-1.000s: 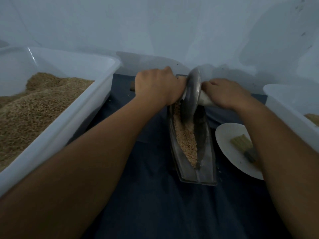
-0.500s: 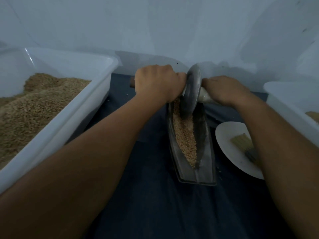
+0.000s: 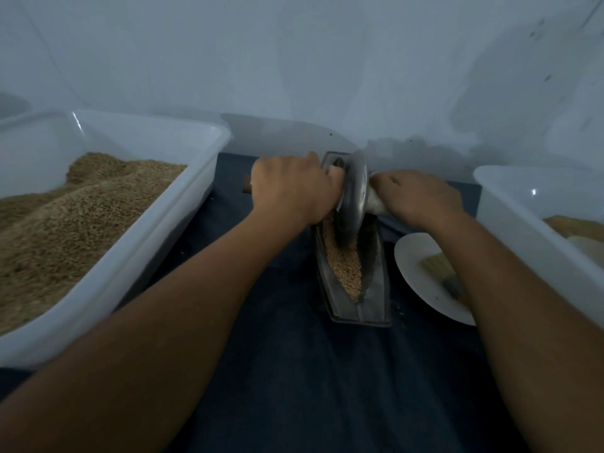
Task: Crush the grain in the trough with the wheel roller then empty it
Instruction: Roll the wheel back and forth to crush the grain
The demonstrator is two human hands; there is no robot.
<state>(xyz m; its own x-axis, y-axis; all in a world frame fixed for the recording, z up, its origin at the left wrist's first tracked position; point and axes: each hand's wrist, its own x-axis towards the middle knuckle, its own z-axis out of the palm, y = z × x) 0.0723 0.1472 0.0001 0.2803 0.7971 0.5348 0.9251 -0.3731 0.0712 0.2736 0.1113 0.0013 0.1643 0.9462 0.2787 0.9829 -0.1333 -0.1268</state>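
Observation:
A narrow metal trough [image 3: 376, 295] lies lengthwise on the dark cloth, with tan grain [image 3: 344, 269] along its groove. A metal wheel roller [image 3: 353, 197] stands upright in the groove, a little past the trough's middle. My left hand [image 3: 291, 188] grips the roller's left handle, whose brown end pokes out past my knuckles. My right hand [image 3: 415, 197] grips the right handle. The wheel's lower edge sits in the grain.
A big white tub [image 3: 137, 256] full of grain stands at the left. Another white tub [image 3: 536, 243] stands at the right. A white plate [image 3: 415, 273] with a small brush [image 3: 441, 273] lies beside the trough. A pale wall rises just behind.
The wheel roller has rolled back toward me from the trough's far end, and both hands came with it.

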